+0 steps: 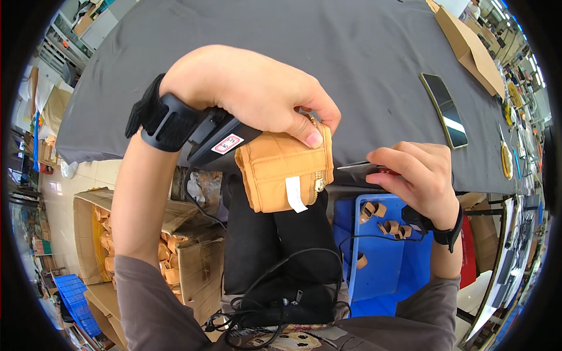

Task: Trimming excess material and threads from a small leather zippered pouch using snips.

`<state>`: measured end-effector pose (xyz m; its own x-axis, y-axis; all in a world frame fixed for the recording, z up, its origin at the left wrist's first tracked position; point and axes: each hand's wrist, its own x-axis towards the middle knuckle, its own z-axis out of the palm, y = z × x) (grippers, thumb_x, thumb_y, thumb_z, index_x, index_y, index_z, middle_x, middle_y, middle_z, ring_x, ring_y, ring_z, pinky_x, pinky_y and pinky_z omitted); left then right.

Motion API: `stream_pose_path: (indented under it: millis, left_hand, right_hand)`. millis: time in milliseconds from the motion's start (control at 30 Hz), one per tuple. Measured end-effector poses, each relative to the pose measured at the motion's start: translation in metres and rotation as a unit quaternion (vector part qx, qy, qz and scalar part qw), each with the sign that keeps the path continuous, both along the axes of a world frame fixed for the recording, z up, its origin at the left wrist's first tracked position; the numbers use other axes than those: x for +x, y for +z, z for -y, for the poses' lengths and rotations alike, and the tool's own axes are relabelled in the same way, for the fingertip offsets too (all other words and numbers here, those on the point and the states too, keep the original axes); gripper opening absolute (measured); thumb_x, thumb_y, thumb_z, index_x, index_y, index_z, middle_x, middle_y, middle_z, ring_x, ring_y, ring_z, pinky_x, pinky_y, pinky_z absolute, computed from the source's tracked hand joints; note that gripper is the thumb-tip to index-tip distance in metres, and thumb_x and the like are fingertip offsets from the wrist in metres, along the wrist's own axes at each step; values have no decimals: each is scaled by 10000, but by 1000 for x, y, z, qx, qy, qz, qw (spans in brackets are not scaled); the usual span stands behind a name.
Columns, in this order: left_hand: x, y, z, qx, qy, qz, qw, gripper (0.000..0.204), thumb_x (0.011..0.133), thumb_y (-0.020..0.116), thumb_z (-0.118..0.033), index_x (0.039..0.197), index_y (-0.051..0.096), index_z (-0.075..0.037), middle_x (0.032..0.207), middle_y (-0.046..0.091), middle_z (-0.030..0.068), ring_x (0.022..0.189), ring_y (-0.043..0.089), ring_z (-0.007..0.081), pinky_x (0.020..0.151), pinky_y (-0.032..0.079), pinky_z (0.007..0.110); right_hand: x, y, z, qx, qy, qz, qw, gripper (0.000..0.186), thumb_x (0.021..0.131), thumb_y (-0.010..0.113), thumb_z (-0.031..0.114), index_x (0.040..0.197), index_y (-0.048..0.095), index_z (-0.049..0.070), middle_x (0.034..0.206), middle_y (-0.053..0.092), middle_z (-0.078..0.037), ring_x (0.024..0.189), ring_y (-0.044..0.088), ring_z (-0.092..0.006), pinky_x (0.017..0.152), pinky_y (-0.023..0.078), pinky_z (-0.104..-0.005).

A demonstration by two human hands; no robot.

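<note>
My left hand [266, 96] is closed on the top edge of a tan fabric zip pouch [270, 167], thumb on the near face and fingers behind. The pouch hangs over my lap at the table's near edge. A brass-coloured zipper [319, 181] runs down its right side, and a white label [295, 194] sticks out from its front. In my right hand [417, 175] is a small tool with a pointed metal blade [353, 168]. Its tip points left, close to the pouch's right edge; whether they touch I cannot tell. My fingers cover most of its handle.
A dark cloth covers the table [363, 64]; a phone [445, 111] lies at its right, near a cardboard box [471, 52]. Below stand a blue crate [380, 275] with several tan pieces and a carton [199, 263] of tan items. A black cable [275, 263] crosses my lap.
</note>
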<state>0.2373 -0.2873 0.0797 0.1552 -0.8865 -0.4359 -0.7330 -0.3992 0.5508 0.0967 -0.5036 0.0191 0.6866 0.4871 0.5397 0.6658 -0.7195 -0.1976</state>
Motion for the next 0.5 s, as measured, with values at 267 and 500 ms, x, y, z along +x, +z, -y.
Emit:
stream_pose_path:
  millis: [267, 500]
  left_hand:
    - [-15, -4, -23, -102, 37, 32, 994, 196, 887, 598, -261, 947, 631, -78, 805, 436, 55, 778, 487, 204, 706, 409, 308]
    - [-64, -9, -44, -392, 216, 294, 844, 248, 673, 746, -26, 913, 699, -66, 778, 505, 47, 650, 490, 168, 566, 380, 256]
  right_hand:
    - [-5, 4, -3, 40, -15, -8, 999, 308, 679, 788, 161, 931, 632, 77, 652, 547, -7, 514, 536, -162, 460, 401, -274]
    - [-24, 3, -16, 312, -131, -151, 929, 312, 798, 730, 73, 1068, 580, 32, 731, 547, 22, 596, 454, -31, 540, 382, -175]
